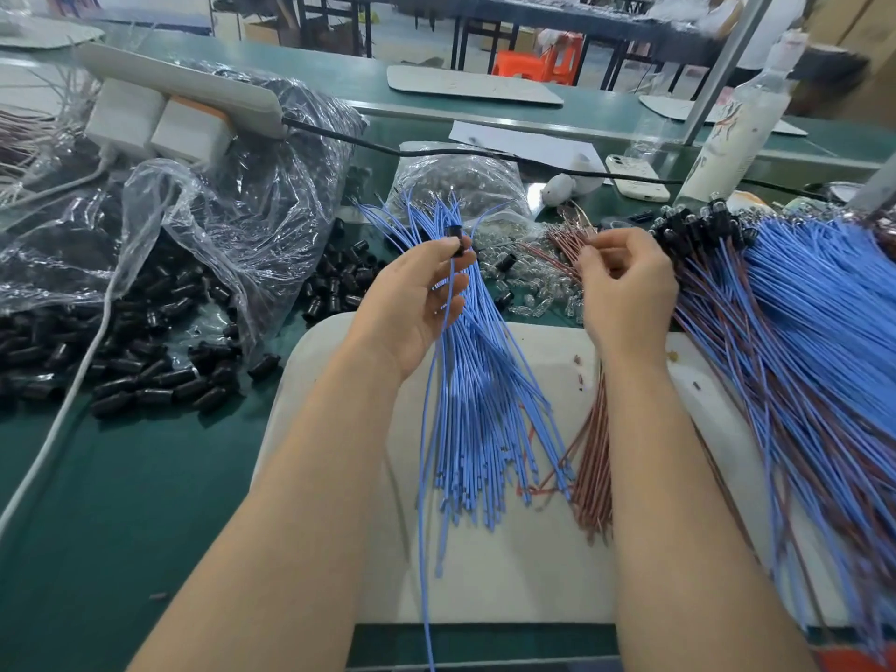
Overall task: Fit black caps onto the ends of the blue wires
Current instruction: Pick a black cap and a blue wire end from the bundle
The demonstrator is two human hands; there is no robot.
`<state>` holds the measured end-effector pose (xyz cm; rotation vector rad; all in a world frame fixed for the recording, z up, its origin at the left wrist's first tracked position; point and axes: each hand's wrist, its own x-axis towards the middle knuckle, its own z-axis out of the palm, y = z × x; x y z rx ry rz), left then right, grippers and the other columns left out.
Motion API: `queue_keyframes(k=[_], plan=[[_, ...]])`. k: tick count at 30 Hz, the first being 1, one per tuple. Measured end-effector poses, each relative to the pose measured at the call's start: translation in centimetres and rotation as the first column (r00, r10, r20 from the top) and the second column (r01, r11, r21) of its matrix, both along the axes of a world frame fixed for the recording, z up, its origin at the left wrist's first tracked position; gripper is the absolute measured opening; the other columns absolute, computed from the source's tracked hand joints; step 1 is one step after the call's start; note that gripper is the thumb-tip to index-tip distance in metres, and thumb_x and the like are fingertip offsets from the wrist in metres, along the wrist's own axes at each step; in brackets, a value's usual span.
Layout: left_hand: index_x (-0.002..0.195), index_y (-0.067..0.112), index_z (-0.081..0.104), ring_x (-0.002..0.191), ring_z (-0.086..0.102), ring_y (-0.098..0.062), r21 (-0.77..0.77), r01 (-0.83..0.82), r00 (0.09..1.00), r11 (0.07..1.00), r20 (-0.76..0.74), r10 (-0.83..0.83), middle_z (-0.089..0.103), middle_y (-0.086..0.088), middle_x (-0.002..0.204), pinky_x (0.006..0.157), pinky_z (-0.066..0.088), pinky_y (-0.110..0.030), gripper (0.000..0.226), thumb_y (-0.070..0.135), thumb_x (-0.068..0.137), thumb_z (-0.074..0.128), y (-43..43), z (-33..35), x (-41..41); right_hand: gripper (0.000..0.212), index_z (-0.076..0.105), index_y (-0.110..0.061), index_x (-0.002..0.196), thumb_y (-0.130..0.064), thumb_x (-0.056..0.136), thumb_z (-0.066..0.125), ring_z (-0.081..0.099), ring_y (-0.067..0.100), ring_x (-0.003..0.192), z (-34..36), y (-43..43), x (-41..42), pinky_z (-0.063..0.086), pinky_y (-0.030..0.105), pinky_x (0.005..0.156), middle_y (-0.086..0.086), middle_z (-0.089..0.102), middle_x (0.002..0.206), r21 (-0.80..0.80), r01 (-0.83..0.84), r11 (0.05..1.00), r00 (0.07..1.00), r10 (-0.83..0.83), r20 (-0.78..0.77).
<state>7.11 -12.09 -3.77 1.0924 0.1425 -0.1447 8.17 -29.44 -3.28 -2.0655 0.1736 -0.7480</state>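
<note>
My left hand (412, 303) pinches one blue wire (429, 429) near its top end, where a small black cap (459, 240) sits on it; the wire hangs down past the mat's front edge. Behind it lies a loose bundle of blue wires (485, 380) fanned on the white mat (523, 565). My right hand (625, 288) is closed over the tops of thin red-brown wires (594, 458). Loose black caps (145, 375) spill from a clear plastic bag (203, 211) at the left.
A big heap of finished blue and red wires with black caps (800, 332) fills the right side. Small clear bulbs (538, 283) lie behind the hands. A power strip (184, 89), white cable (58, 419), phone (635, 177) and bottle (732, 133) stand further back.
</note>
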Motion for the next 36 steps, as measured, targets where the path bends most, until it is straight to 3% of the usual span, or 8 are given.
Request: queue_keyframes(k=[6, 9, 13, 16, 18, 21, 29, 36], plan=[[0.084, 0.021, 0.066, 0.092, 0.058, -0.017, 0.121, 0.013, 0.993, 0.993, 0.111, -0.027, 0.067, 0.002, 0.091, 0.085, 0.041, -0.03, 0.012, 0.016, 0.092, 0.058, -0.9, -0.1, -0.2, 0.008, 0.065, -0.019, 0.097, -0.017, 0.089, 0.062, 0.059, 0.006, 0.066, 0.0, 3.8, -1.1, 0.042, 0.01, 0.063, -0.004, 0.066, 0.074, -0.174, -0.453, 0.875, 0.884, 0.414, -0.218], [0.078, 0.023, 0.067, 0.091, 0.053, -0.016, 0.124, -0.116, 0.976, 0.985, 0.197, 0.09, 0.068, 0.006, 0.089, 0.082, 0.037, -0.029, 0.022, 0.014, 0.094, 0.055, -0.5, 0.0, -0.2, 0.004, 0.064, -0.019, 0.092, -0.022, 0.09, 0.063, 0.061, 0.007, 0.065, 0.0, 3.7, -1.2, 0.046, 0.023, 0.067, 0.0, 0.07, 0.073, -0.175, -0.527, 0.832, 0.816, 0.437, -0.378], [0.082, 0.024, 0.063, 0.086, 0.053, -0.01, 0.02, -0.289, 0.942, 0.957, 0.182, 0.281, 0.067, 0.008, 0.092, 0.078, 0.039, -0.025, 0.019, 0.014, 0.095, 0.053, 0.3, 0.3, 0.1, 0.015, 0.064, -0.019, 0.08, -0.028, 0.092, 0.061, 0.047, -0.003, 0.041, 0.4, 2.1, -1.2, 0.034, 0.009, 0.047, -0.006, 0.065, 0.058, -0.172, -0.577, 0.799, 0.745, 0.428, -0.512], [0.085, 0.023, 0.059, 0.086, 0.057, -0.011, -0.057, -0.276, 0.95, 0.959, 0.134, 0.281, 0.065, 0.004, 0.094, 0.078, 0.044, -0.024, 0.013, 0.014, 0.094, 0.055, 0.3, 0.2, 0.3, 0.012, 0.064, -0.022, 0.082, -0.026, 0.093, 0.059, 0.042, 0.002, 0.04, 0.9, 1.5, -1.1, 0.038, 0.011, 0.042, -0.007, 0.064, 0.056, -0.024, -0.459, 0.888, 0.829, 0.419, -0.369], [0.093, 0.02, 0.059, 0.089, 0.059, -0.013, -0.031, -0.192, 0.973, 0.981, 0.126, 0.195, 0.064, 0.001, 0.099, 0.077, 0.046, -0.024, 0.006, 0.015, 0.094, 0.056, 0.0, 0.0, 0.3, 0.01, 0.061, -0.018, 0.087, -0.021, 0.095, 0.057, 0.045, 0.002, 0.041, 1.4, 1.2, -1.1, 0.039, 0.016, 0.043, -0.005, 0.064, 0.057, 0.325, -0.309, 0.893, 0.915, 0.373, -0.153], [0.101, 0.015, 0.059, 0.086, 0.064, -0.012, 0.026, -0.027, 0.989, 0.999, 0.145, 0.023, 0.068, 0.001, 0.097, 0.08, 0.049, -0.025, 0.007, 0.015, 0.095, 0.054, -0.4, -0.2, 0.2, 0.009, 0.057, -0.011, 0.09, -0.013, 0.097, 0.053, 0.055, 0.005, 0.047, 2.1, 0.9, -1.2, 0.047, 0.015, 0.046, -0.001, 0.066, 0.059, 0.786, -0.266, 0.558, 0.946, 0.307, 0.102], [0.105, 0.004, 0.058, 0.074, 0.069, -0.011, 0.043, 0.114, 0.976, 0.992, 0.18, -0.12, 0.074, -0.004, 0.085, 0.068, 0.055, -0.019, 0.013, 0.01, 0.096, 0.052, -0.8, -0.7, 0.0, 0.012, 0.058, -0.006, 0.092, -0.003, 0.097, 0.048, 0.066, 0.012, 0.064, 1.9, 1.0, -0.7, 0.056, 0.019, 0.063, 0.006, 0.068, 0.072, 0.888, -0.358, 0.288, 0.923, 0.251, 0.291], [0.096, 0.007, 0.059, 0.072, 0.07, -0.01, 0.099, 0.065, 0.977, 0.993, 0.199, -0.084, 0.073, -0.001, 0.077, 0.068, 0.055, -0.019, 0.006, 0.007, 0.094, 0.054, -1.0, -0.7, 0.0, 0.014, 0.061, -0.012, 0.087, -0.003, 0.094, 0.053, 0.062, 0.01, 0.064, 0.5, 4.2, -0.8, 0.055, 0.024, 0.064, 0.004, 0.066, 0.078, 0.603, -0.368, 0.707, 0.897, 0.44, 0.032]])
